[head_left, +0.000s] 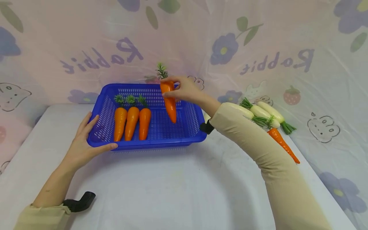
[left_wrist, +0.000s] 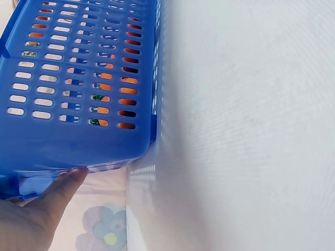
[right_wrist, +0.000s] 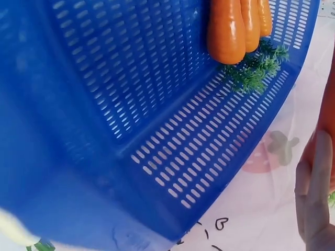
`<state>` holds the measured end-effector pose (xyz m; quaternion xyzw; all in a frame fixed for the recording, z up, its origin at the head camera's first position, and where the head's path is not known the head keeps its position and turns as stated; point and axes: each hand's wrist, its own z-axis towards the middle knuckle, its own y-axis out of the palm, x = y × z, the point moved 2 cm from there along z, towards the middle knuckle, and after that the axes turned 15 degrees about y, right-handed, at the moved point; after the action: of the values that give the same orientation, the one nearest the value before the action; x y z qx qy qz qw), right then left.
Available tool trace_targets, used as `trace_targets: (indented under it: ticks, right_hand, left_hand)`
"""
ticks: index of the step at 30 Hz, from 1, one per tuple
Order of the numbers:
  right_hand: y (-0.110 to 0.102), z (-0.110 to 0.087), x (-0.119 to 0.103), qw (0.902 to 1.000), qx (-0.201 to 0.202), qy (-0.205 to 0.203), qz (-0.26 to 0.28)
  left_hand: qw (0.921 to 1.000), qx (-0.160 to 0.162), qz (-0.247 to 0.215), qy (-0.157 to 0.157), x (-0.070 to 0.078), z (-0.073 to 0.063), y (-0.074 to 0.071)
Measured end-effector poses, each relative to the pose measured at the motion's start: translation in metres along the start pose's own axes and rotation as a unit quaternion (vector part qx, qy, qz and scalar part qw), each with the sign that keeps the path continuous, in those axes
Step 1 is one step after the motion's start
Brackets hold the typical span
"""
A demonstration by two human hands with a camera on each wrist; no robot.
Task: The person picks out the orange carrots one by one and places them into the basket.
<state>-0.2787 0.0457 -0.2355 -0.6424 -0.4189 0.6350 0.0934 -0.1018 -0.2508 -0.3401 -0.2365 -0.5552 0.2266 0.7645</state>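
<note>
My right hand point(head_left: 184, 89) pinches an orange toy carrot point(head_left: 171, 108) near its leafy top. It hangs tip-down over the right half of a blue plastic basket point(head_left: 161, 142). The right wrist view catches only part of that hand point(right_wrist: 315, 183), at its right edge. Three more carrots point(head_left: 132, 123) lie side by side in the basket's left half, green tops toward the back. At the basket's front left corner, my left hand point(head_left: 81, 145) holds the rim, its thumb along the front and its fingers over the left side.
Several white radishes point(head_left: 263, 113) with green tops lie at the table's right side, partly behind my right sleeve. Another carrot point(head_left: 283, 145) lies in front of them. A printed cloth point(head_left: 184, 38) hangs behind the white table point(head_left: 161, 191).
</note>
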Motion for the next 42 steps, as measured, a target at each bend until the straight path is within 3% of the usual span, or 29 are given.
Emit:
trace_targets:
  ticks: [13, 20, 27, 42]
  right_hand:
    - [0.027, 0.034, 0.007, 0.9993, -0.005, -0.035, -0.014]
    - [0.045, 0.038, 0.02, 0.9975, -0.02, 0.007, -0.067]
    - [0.061, 0.043, 0.03, 0.9946, -0.036, 0.005, -0.097]
    - [0.076, 0.045, 0.041, 0.9909, -0.096, 0.041, -0.084]
  left_hand:
    - [1.0, 0.004, 0.002, 0.004, 0.001, 0.002, -0.001]
    - [1.0, 0.0, 0.0, 0.004, 0.0, 0.001, 0.003]
    - [1.0, 0.002, 0.005, 0.005, 0.001, 0.001, 0.003]
    - [1.0, 0.003, 0.004, 0.005, 0.004, -0.005, 0.004]
